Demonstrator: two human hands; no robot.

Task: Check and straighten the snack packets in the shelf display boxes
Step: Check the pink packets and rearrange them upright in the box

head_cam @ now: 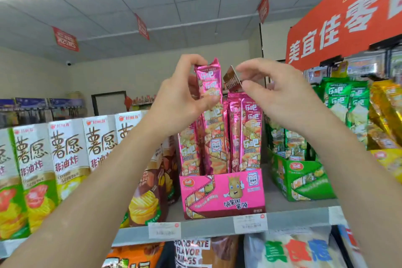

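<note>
Holding one pink packet [210, 80] raised above its row in the pink display box [224, 193] on the shelf [206, 227].

The left hand [185, 93] grips the packet near its top, thumb across the front and fingers curled behind. The packet's long axis stands nearly upright, with its lower end among the other pink packets [245, 132] directly below. Just to the right, the right hand [276, 93] pinches the top of a brown packet [231, 78] poking up behind the row. Seating either one probably means a straight push down between crowded neighbours. A green display box [304, 180] sits to the right, brown chip bags [150, 191] and white cartons [65, 154] to the left.
</note>
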